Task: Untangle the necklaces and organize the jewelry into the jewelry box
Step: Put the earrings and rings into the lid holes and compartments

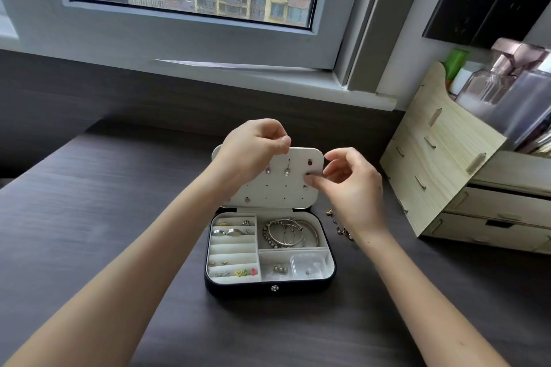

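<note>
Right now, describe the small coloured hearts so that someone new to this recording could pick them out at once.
Start at the open jewelry box on the dark table. Its left side is a column of padded slots; in the slot nearest the person lie the coloured hearts. They are yellow, green and red, while the pieces around them are silver.

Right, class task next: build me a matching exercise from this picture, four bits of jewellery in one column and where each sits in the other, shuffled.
Things
1. silver bangles
2. coloured heart studs
3. drop earrings
4. loose earrings

Places
A. on the desk, right of the jewelry box
B. pinned to the white lid panel
C. the box's far right compartment
D. the box's nearest left slot

Pairs: 1-C, 2-D, 3-B, 4-A
</note>
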{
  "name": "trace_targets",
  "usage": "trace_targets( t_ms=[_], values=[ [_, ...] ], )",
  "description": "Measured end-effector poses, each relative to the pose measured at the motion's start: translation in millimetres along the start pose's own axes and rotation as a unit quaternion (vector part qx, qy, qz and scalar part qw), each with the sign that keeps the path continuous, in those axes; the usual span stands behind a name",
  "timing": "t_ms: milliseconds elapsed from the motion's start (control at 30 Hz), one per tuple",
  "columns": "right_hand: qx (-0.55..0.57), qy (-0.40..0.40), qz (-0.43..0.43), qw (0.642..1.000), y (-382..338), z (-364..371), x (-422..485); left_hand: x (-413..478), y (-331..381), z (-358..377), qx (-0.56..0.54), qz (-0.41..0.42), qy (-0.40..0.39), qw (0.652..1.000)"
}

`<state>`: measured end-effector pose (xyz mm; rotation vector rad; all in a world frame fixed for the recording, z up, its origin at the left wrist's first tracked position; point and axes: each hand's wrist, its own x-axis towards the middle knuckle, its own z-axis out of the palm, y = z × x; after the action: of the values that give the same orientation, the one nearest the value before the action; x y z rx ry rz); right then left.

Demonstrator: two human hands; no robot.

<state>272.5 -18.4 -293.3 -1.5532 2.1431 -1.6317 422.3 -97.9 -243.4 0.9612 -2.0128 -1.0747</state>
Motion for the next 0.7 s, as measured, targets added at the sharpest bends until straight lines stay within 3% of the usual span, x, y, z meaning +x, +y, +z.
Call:
trace_targets(
  t_ms=[200,400,567,700],
  values=[
    [0.101,-0.106,0.024,0.989,2.7,-17.3,-5.4,-10.6,14.0,-13.6,-0.004,-0.042,-0.085,0.995],
    [0.066,-0.11,-0.076,0.989,13.4,-23.0,-25.2,-8.1,20.0,-27.3,0.039,-0.035,-0.238,0.97],
    [0.055,-0.096,-0.144,0.983,26.2,-20.5,-31.3,14.8,8.2,-11.1,0.115,-0.05,-0.371,0.92],
    [0.037,-0.097,-0.201,0.974,33.8,-20.5,-33.6,30.4,-3.1,6.1,0.101,-0.075,-0.456,0.881]
  ],
)
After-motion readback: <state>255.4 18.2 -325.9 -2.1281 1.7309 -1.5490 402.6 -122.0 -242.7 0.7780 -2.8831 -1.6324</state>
